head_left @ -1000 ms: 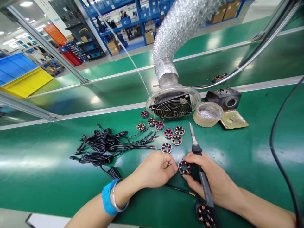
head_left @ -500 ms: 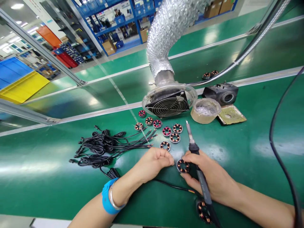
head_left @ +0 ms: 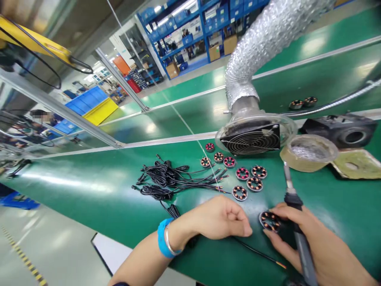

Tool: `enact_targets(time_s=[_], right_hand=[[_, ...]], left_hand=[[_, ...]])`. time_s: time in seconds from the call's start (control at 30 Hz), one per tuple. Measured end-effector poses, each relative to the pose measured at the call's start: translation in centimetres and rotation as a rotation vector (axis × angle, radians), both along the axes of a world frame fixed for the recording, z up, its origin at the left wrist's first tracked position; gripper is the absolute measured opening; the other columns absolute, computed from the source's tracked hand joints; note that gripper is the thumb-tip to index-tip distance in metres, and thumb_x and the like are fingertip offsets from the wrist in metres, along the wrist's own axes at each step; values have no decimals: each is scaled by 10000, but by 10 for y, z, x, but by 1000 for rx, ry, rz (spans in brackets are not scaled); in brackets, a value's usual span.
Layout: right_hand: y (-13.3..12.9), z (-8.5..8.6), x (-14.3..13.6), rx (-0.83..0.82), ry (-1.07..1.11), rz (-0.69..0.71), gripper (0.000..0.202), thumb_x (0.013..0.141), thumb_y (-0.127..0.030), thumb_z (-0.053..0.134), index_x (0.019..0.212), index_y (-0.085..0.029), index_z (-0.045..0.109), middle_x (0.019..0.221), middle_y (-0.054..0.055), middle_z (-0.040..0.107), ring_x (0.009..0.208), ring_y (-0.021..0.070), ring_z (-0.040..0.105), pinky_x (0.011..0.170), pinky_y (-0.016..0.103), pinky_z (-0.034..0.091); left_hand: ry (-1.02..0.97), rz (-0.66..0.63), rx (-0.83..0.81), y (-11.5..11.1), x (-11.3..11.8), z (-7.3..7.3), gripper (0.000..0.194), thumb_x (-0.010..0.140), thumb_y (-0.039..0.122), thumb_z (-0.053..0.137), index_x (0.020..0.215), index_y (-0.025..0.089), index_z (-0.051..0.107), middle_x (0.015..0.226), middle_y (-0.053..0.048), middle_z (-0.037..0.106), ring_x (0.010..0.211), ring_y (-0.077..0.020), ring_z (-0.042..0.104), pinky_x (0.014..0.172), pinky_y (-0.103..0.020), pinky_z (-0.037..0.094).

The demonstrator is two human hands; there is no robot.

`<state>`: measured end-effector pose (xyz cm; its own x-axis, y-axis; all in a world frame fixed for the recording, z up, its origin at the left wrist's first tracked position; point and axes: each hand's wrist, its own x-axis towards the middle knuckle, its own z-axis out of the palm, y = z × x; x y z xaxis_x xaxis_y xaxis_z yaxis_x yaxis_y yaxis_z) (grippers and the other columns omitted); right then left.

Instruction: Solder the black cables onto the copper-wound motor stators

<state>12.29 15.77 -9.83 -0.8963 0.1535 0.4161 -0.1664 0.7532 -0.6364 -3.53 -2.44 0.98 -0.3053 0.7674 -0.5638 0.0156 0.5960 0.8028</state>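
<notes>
Stator ring (head_left: 266, 223), black with copper windings, sits between the right hand's (head_left: 320, 242) thumb and fingers, over the front part of the green surface (head_left: 74, 190). That hand also holds a soldering iron (head_left: 303, 250), tip toward the back edge. The left hand (head_left: 218, 218) is curled near the ring; I cannot tell whether it pinches anything. Loose rings (head_left: 251, 184) and bundled cables (head_left: 160, 174) lie nearer the back edge.
</notes>
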Motion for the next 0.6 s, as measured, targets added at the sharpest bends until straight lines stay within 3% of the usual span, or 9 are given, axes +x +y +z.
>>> enact_targets(time_s=[0.13,0.2,0.3,0.4,0.5,0.6], right_hand=[[3,1,-2,21,46,-37,365,865,-317,649,1199,-254,516,991,55,644,814,236,676,709,384,583],[3,1,-2,29,50,-44,385,870,-314,643,1223,-251,502,1013,59,641,825,233,677,707,381,581],[3,1,-3,23,46,-39,387,887,-309,619,1245,-246,487,1038,69,627,828,228,676,694,375,580],[1,2,-4,15,42,-33,368,888,-321,610,1230,-246,497,1035,74,618,821,237,672,688,386,581],[1,4,-5,4,30,-36,343,894,-323,592,1214,-238,502,1009,80,619,802,241,673,662,384,588],[1,9,-6,24,30,-22,356,893,-314,593,1224,-227,495,1011,92,622,826,244,676,661,377,595]], left_hand=[[814,-23,-212,-37,-38,32,174,864,250,567,846,215,737,692,0,674,618,-141,567,619,-243,384],[1028,-12,-368,-52,-55,35,161,860,282,583,890,243,737,716,-15,696,687,-191,622,660,-272,401],[1107,2,-475,-64,-69,25,118,797,305,663,883,258,728,719,-24,695,749,-235,649,674,-288,407],[1102,38,-463,-69,-75,17,59,795,268,651,804,238,701,665,-14,655,720,-217,630,650,-273,385],[1091,93,-428,-78,-75,21,126,867,282,561,817,209,650,601,17,565,619,-161,557,591,-243,353],[987,225,-286,-90,-62,32,180,912,327,499,837,190,588,561,60,414,517,-113,418,512,-214,303]])
